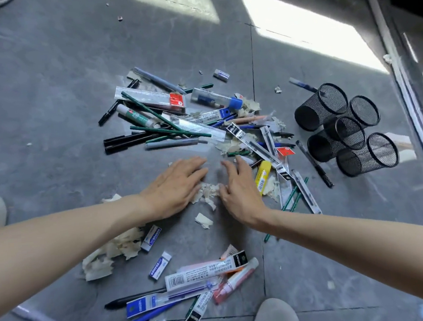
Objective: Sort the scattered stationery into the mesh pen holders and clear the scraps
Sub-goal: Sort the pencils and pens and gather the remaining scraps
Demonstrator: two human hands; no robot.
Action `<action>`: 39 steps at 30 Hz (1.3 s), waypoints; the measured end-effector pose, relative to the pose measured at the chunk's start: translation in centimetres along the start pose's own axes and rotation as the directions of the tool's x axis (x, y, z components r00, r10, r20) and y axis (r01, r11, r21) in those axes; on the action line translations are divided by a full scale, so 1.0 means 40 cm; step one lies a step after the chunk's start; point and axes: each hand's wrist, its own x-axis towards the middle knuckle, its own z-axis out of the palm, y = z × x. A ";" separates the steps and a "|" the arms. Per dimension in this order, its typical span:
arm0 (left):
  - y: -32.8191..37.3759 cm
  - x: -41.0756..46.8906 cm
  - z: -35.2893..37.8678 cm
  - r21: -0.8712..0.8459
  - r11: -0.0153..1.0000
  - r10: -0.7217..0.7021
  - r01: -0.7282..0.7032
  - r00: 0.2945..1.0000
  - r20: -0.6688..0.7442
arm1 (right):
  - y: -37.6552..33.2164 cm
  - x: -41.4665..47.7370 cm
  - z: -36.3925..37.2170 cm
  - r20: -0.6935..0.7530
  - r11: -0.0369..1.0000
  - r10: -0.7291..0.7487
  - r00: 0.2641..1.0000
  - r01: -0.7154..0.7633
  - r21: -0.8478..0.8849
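Indoor floor of large grey tiles [47, 110], their joints [251, 62] visible, beside a metal-framed glass door or window [399, 72] along the right edge of the frame. Sunlight patches [304, 32] cross the upper right (home or office cannot be told). Stationery [148, 97] lies scattered mid-frame beside black mesh pen holders [346, 133].

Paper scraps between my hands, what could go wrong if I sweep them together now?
The right hand sits close to the yellow tube and the green pencils, so sweeping the scraps toward the left hand may drag stationery in with the waste. The mesh holders all lie on their sides, so pens put in now would likely roll out.
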 end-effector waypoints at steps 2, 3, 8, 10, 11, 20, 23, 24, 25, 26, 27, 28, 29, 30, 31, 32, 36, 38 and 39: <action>0.021 0.025 0.004 -0.011 1.000 0.019 -0.019 1.000 0.007 | 0.016 0.007 -0.012 -0.050 0.992 0.119 0.992 -0.120 -0.030; 0.031 0.044 0.006 -0.013 0.999 0.037 -0.036 0.999 0.012 | 0.025 0.008 -0.016 -0.085 0.985 0.163 0.983 -0.168 -0.045; 0.101 0.157 0.013 -0.005 0.990 0.140 -0.140 0.986 0.090 | 0.081 -0.015 -0.026 -0.228 0.875 0.481 0.847 -0.481 0.058; 0.118 0.198 0.020 -0.008 0.985 0.172 -0.173 0.978 0.116 | 0.120 -0.033 -0.031 -0.180 0.837 0.547 0.818 -0.524 0.161; 0.111 0.208 0.022 -0.008 0.986 0.167 -0.167 0.979 0.120 | 0.132 -0.040 -0.034 -0.158 0.836 0.542 0.826 -0.509 0.207; 0.101 0.212 0.032 0.168 0.986 0.062 -0.013 0.955 -0.289 | 0.215 -0.134 -0.065 -0.147 0.745 0.656 0.740 -0.603 0.285; 0.128 0.207 0.028 0.195 0.980 0.051 -0.023 0.989 -0.138 | 0.232 -0.132 -0.072 -0.137 0.723 0.681 0.719 -0.630 0.284; 0.137 0.206 0.028 0.206 0.979 0.023 -0.006 0.996 -0.081 | 0.239 -0.127 -0.075 -0.143 0.716 0.684 0.715 -0.622 0.317; 0.144 0.207 0.030 0.209 0.978 -0.008 0.022 0.998 -0.063 | 0.242 -0.121 -0.077 -0.155 0.717 0.680 0.717 -0.606 0.343; 0.148 0.208 0.031 0.196 0.979 -0.036 0.051 0.996 -0.079 | 0.243 -0.115 -0.079 -0.153 0.719 0.672 0.724 -0.590 0.368; 0.151 0.210 0.031 0.171 0.982 -0.057 0.076 0.992 -0.111 | 0.243 -0.108 -0.080 -0.148 0.722 0.662 0.734 -0.573 0.387; 0.153 0.213 0.030 0.138 0.986 -0.075 0.094 0.987 -0.139 | 0.242 -0.101 -0.079 -0.141 0.718 0.662 0.736 -0.567 0.403; 0.157 0.215 0.026 0.089 0.990 -0.098 0.112 0.983 -0.155 | 0.242 -0.095 -0.077 -0.139 0.713 0.664 0.735 -0.567 0.412; 0.160 0.218 0.021 0.022 0.991 -0.129 0.134 0.979 -0.158 | 0.240 -0.089 -0.074 -0.138 0.707 0.672 0.728 -0.574 0.413; 0.162 0.224 0.014 -0.050 0.985 -0.171 0.165 0.972 -0.159 | 0.239 -0.085 -0.070 -0.142 0.704 0.677 0.722 -0.580 0.411; 0.161 0.230 0.005 -0.114 0.971 -0.224 0.208 0.962 -0.155 | 0.234 -0.082 -0.066 -0.139 0.703 0.679 0.721 -0.584 0.405; 0.147 0.257 -0.020 -0.308 0.891 -0.382 0.333 0.918 -0.111 | 0.231 -0.068 -0.060 -0.137 0.748 0.625 0.769 -0.539 0.388; 0.145 0.268 -0.023 -0.374 0.867 -0.399 0.329 0.908 -0.126 | 0.234 -0.056 -0.067 -0.131 0.777 0.589 0.798 -0.513 0.365; 0.145 0.270 -0.022 -0.399 0.859 -0.404 0.322 0.904 -0.141 | 0.233 -0.052 -0.066 -0.121 0.788 0.575 0.809 -0.509 0.347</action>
